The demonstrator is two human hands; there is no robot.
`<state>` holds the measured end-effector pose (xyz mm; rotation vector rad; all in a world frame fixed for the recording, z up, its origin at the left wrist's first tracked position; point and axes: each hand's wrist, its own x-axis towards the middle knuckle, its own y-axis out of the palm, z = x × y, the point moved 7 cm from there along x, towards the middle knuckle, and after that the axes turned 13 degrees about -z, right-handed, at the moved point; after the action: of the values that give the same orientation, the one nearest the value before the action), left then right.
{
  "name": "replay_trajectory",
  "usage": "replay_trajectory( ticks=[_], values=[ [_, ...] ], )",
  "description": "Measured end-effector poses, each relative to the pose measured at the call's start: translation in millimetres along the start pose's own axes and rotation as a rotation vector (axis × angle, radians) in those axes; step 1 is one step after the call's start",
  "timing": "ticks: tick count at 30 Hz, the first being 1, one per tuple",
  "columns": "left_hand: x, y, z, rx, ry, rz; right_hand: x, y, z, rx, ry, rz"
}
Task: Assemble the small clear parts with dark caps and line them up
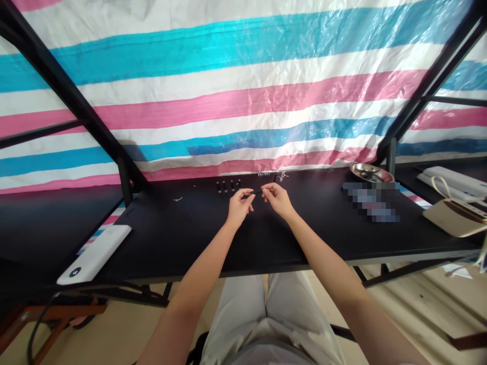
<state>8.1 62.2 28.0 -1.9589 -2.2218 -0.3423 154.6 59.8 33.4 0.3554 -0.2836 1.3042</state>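
Thing: I see a short thin black strip (257,192), too small to tell its material.
Pose: roughly level, running left to right, pinched at both ends.
Place: above the black worktop (190,238), near its far edge, midway along.

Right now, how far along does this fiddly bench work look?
Early to midway, I'd guess. Seemingly done: a few small dark pieces stand in a row on the black table. In hand: the left hand and right hand pinch one thin dark piece between them. Possibly left: a row of tiny pale parts farther back, untouched.
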Motion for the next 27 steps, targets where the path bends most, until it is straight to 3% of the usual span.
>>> replay_trajectory(
  ticks=[7,12,16,27],
  values=[
    [0,-1.5,-3,0.083,0.108,-0.022,-7,-2,12,-0.035,-0.084,-0.06],
    [-9,-1.7,-13,0.352,0.34,-0.022,-10,-1,17,-0.019,-0.1,-0.076],
    [-16,-1.3,-21,0.533,0.443,-0.045,-11,1,17,-0.003,-0.076,-0.085],
    [-18,-1.6,-25,0.632,0.467,-0.073,-14,4,20,-0.034,-0.077,-0.074]
  ],
)
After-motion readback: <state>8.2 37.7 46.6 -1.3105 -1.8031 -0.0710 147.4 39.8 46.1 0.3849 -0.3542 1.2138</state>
